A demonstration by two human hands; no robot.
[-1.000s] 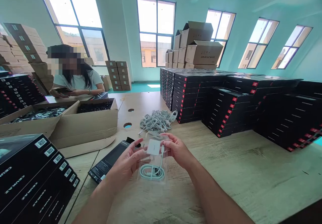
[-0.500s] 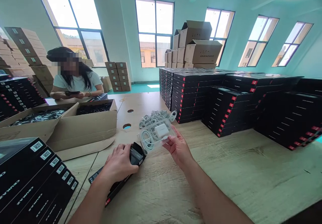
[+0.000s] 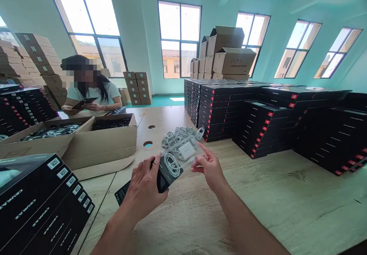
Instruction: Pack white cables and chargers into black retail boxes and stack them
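My left hand (image 3: 145,190) grips a flat black box (image 3: 162,178) and holds its open end lifted off the wooden table (image 3: 272,194). My right hand (image 3: 210,169) pinches a clear plastic tray (image 3: 182,156) that carries a white charger and a coiled white cable. The tray's near end rests at the mouth of the black box. Behind the tray lies a loose pile of white cables (image 3: 179,134).
Stacks of black boxes (image 3: 258,113) fill the table's right and far side, with more at the near left (image 3: 37,201). An open cardboard carton (image 3: 94,140) sits to the left. A person (image 3: 88,92) sits across the table handling a black box. Brown cartons (image 3: 226,52) are piled by the windows.
My left hand let go of the tray, took the black box from the table and raised it. My right hand swung the tray flat and brought it to the box's open end.
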